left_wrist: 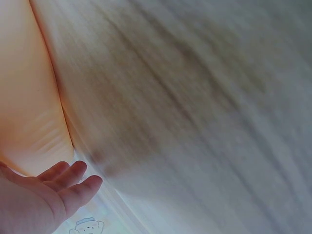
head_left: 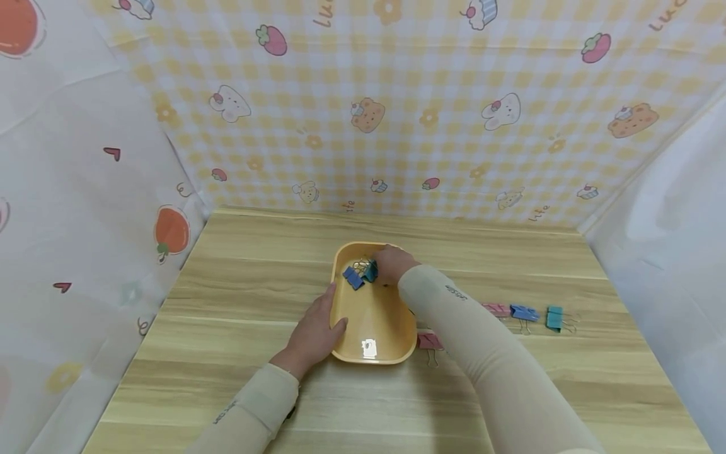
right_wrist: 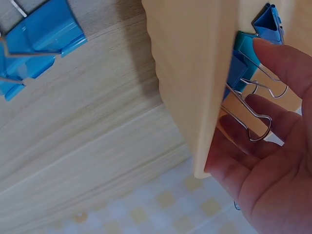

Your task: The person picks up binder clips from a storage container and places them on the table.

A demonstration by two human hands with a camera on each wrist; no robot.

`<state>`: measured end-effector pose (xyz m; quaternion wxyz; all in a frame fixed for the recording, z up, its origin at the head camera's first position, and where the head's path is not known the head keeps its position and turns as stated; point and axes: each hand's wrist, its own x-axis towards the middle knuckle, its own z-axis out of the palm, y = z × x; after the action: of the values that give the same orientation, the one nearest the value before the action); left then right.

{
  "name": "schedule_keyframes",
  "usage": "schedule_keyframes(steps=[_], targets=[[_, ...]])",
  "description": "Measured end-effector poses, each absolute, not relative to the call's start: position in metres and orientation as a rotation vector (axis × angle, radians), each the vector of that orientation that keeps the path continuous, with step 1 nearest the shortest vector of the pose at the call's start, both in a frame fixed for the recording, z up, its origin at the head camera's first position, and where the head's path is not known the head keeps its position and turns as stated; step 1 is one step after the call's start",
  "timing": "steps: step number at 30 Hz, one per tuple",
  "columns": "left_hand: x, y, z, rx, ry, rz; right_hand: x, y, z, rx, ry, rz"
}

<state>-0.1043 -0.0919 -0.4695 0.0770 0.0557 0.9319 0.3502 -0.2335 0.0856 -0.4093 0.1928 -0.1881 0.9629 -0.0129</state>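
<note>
An orange plastic tray [head_left: 371, 321] lies on the table, with blue and teal binder clips at its far end. My left hand [head_left: 312, 331] holds the tray's left side, thumb over the rim and fingers along the outside. Reaching into the far right corner is my right hand [head_left: 394, 265]. In the right wrist view its thumb touches a teal binder clip [right_wrist: 247, 46], while the fingers stand apart from the thumb behind the wire handles. A blue binder clip [head_left: 353, 278] lies left of the teal one. Another blue binder clip [right_wrist: 268, 24] shows beyond the thumb.
Right of the tray, a pink binder clip [head_left: 429, 342] lies close to its wall, partly behind the right sleeve. Farther right are another pink clip [head_left: 496, 309], a blue clip [head_left: 524, 313] and a teal clip [head_left: 554, 318]. A checked cloth [head_left: 397, 145] hangs behind the wooden table [head_left: 244, 271].
</note>
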Motion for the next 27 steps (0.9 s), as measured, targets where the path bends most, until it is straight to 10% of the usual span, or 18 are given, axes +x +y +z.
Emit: schedule_keyframes(steps=[27], targets=[[-0.1029, -0.0931, -0.4689, 0.182, 2.803, 1.056, -0.2331, 0.0795, -0.4161, -0.511, 2.717, 0.032]])
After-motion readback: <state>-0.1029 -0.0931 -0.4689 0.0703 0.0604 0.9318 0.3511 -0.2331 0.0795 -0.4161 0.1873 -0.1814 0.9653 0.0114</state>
